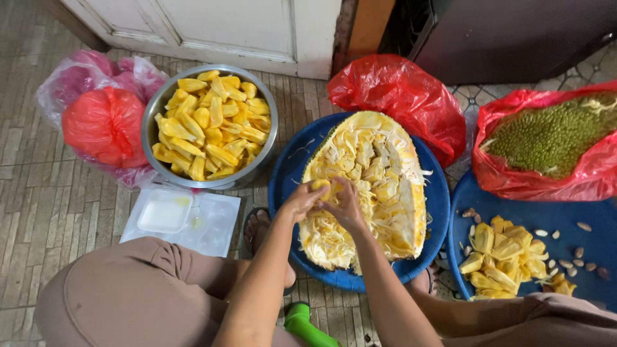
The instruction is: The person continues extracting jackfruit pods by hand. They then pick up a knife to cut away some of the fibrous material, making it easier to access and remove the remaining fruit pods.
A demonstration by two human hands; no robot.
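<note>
Both my hands are in the halved jackfruit [373, 186], left hand [301, 200] and right hand [345, 204] pinching one yellow pod [321, 187] together. Fruit sits in a blue basin [289, 167] so it stays put, with the steel bowl [154, 109] of cleaned pods close by.

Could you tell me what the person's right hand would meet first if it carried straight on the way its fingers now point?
The right hand points up-left, so it would first meet the yellow pod both hands grip, then the left hand; depth is uncertain.

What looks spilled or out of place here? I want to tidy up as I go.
Pale seeds lie scattered loose on the blue tray at right, around the pile of yellow jackfruit pods. Otherwise nothing stands out; the steel bowl of pods sits upright.
</note>
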